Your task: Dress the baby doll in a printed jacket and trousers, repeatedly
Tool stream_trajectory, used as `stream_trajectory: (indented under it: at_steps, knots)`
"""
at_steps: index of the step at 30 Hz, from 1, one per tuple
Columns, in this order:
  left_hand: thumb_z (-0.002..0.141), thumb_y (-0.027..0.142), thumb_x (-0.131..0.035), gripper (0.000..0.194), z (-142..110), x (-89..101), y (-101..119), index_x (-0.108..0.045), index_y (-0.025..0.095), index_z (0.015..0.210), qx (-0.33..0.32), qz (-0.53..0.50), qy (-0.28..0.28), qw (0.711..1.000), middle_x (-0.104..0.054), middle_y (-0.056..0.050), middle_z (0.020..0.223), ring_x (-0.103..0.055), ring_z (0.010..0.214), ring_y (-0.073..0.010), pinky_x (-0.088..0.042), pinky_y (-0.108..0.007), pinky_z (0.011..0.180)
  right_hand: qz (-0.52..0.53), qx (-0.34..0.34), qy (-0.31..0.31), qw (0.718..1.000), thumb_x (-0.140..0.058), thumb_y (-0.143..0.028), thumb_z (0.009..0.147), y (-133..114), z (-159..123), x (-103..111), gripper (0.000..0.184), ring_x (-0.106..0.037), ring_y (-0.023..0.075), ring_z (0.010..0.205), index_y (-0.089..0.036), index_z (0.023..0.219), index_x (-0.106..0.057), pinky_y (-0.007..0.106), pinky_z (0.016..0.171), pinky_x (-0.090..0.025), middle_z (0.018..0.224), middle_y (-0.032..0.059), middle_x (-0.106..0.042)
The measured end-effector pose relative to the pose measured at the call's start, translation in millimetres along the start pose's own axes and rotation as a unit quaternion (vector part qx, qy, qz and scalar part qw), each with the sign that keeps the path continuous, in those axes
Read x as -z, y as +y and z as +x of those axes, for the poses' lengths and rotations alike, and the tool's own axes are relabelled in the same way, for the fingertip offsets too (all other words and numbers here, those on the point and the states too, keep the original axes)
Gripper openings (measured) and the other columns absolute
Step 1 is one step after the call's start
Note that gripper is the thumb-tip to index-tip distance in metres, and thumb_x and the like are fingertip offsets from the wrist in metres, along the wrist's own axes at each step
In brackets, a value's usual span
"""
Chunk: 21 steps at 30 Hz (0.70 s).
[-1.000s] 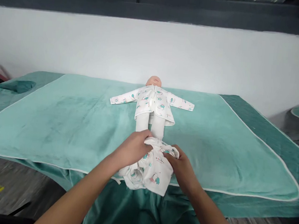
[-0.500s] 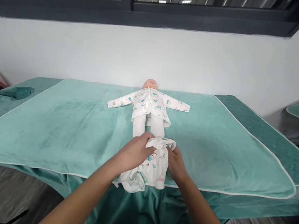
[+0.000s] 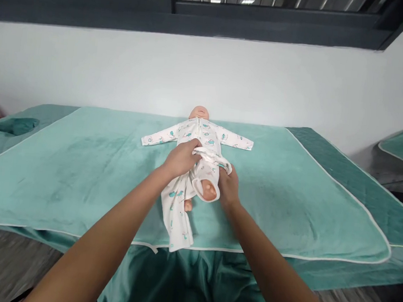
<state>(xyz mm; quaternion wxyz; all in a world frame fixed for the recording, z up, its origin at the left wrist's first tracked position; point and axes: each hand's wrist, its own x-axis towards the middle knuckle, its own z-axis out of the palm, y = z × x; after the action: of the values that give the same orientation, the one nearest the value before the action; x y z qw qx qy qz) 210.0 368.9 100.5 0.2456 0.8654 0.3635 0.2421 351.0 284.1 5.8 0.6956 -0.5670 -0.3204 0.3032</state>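
A baby doll [image 3: 200,112] lies on its back, arms spread, in a white printed jacket [image 3: 203,131]. White printed baby trousers [image 3: 178,217] are bunched around its legs. My left hand [image 3: 182,158] pinches the waistband over the doll's lower body. On the other side, my right hand [image 3: 228,184] grips the trousers at the waistband, its fingers partly hidden. One foot [image 3: 209,190] shows inside the cuff of the trouser leg on the right. The other foot [image 3: 188,205] is bare beside the second trouser leg, which lies flat toward the near edge.
A light green blanket [image 3: 107,170] with white piping covers the table over a darker green cloth [image 3: 330,149]. A white wall [image 3: 208,75] stands right behind the doll's head. A folded green cloth [image 3: 11,124] lies at the left end.
Both hands have moved up toward the doll's jacket, pulling the trousers over its legs. A foot now shows in the right cuff, and the left trouser leg has unfolded toward the near edge.
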Motion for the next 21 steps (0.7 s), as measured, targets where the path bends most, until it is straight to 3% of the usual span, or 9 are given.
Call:
stream_trajectory:
  at_steps: [3, 6, 8, 10, 12, 14, 17, 19, 21]
  knots:
    - [0.085, 0.02, -0.051, 0.019, 9, -17.4, -3, -0.058, 0.024, 0.102, 0.024, 0.071, 0.079, 0.994, -0.068, -0.006, 0.106, -0.06, 0.101, -0.0265, -0.041, -0.035, 0.081, -0.075, 0.049, 0.008, 0.996, -0.053, -0.036, 0.082, 0, 27, -3, 0.017, -0.051, 0.0164, 0.078, -0.02, 0.086, -0.056, 0.028, 0.072, -0.041, 0.082, -0.002, -0.059]
    - [0.084, 0.021, -0.055, 0.013, 8, -19.2, -10, -0.059, 0.023, 0.096, 0.05, 0.021, 0.099, 0.994, -0.067, -0.005, 0.1, -0.06, 0.099, -0.0249, -0.041, -0.034, 0.083, -0.128, 0.072, -0.013, 0.989, -0.052, -0.036, 0.082, 4, 43, 1, 0.015, -0.049, 0.0165, 0.077, -0.021, 0.081, -0.053, 0.028, 0.072, -0.04, 0.077, -0.0032, -0.056]
    - [0.081, 0.027, -0.062, 0.01, 2, -11.0, -18, -0.059, 0.021, 0.089, 0.059, -0.084, 0.061, 0.993, -0.065, -0.002, 0.092, -0.059, 0.091, -0.0217, -0.042, -0.031, 0.081, -0.144, 0.073, -0.032, 0.986, -0.055, -0.034, 0.081, 8, 44, 8, 0.013, -0.05, 0.0171, 0.078, -0.021, 0.082, -0.053, 0.029, 0.073, -0.042, 0.078, -0.0027, -0.056]
    - [0.078, 0.034, -0.069, 0.02, -7, 0.5, -28, -0.059, 0.019, 0.086, 0.073, -0.221, -0.012, 0.973, -0.063, 0.0, 0.087, -0.058, 0.084, -0.0188, -0.042, -0.029, 0.076, -0.142, 0.092, -0.046, 0.985, -0.06, -0.032, 0.079, 8, 39, 15, 0.015, -0.053, 0.0184, 0.085, -0.021, 0.089, -0.056, 0.031, 0.078, -0.044, 0.087, -0.0006, -0.059]
    - [0.074, 0.039, -0.074, 0.029, -15, 9.6, -35, -0.06, 0.019, 0.09, 0.104, -0.353, -0.076, 0.927, -0.062, 0.0, 0.086, -0.059, 0.08, -0.0172, -0.042, -0.027, 0.071, -0.137, 0.154, -0.073, 0.976, -0.064, -0.033, 0.08, -1, 31, 17, 0.025, -0.055, 0.0207, 0.101, -0.021, 0.101, -0.057, 0.034, 0.09, -0.044, 0.105, 0.0035, -0.059]
    - [0.072, 0.039, -0.077, 0.033, -19, 12.2, -38, -0.06, 0.018, 0.092, 0.124, -0.445, -0.095, 0.882, -0.062, 0.0, 0.086, -0.059, 0.076, -0.016, -0.043, -0.026, 0.069, -0.153, 0.223, -0.14, 0.952, -0.065, -0.038, 0.083, -19, 27, 10, 0.035, -0.051, 0.0228, 0.117, -0.023, 0.114, -0.057, 0.036, 0.101, -0.04, 0.123, 0.0068, -0.056]
    - [0.073, 0.038, -0.077, 0.03, -13, 3.7, -33, -0.058, 0.018, 0.083, 0.105, -0.479, -0.007, 0.872, -0.058, 0.002, 0.076, -0.055, 0.068, -0.0117, -0.041, -0.023, 0.064, -0.212, 0.19, -0.281, 0.916, -0.061, -0.045, 0.087, -53, 29, -16, 0.038, -0.056, 0.0233, 0.11, -0.024, 0.118, -0.058, 0.037, 0.096, -0.042, 0.118, 0.0055, -0.061]
    - [0.074, 0.04, -0.077, 0.031, -6, -3.8, -28, -0.055, 0.018, 0.078, 0.087, -0.467, 0.077, 0.877, -0.053, 0.004, 0.07, -0.05, 0.063, -0.0095, -0.038, -0.021, 0.06, -0.243, 0.126, -0.325, 0.905, -0.063, -0.049, 0.084, -69, 36, -34, 0.036, -0.059, 0.0221, 0.095, -0.022, 0.107, -0.062, 0.036, 0.086, -0.044, 0.1, 0.0023, -0.066]
    - [0.076, 0.043, -0.075, 0.033, -2, -6.8, -26, -0.054, 0.018, 0.076, 0.085, -0.453, 0.12, 0.879, -0.051, 0.005, 0.068, -0.047, 0.061, -0.0088, -0.036, -0.02, 0.058, -0.226, 0.069, -0.346, 0.908, -0.067, -0.05, 0.079, -76, 45, -42, 0.035, -0.058, 0.0198, 0.083, -0.019, 0.095, -0.064, 0.032, 0.077, -0.044, 0.086, 0.0003, -0.065]
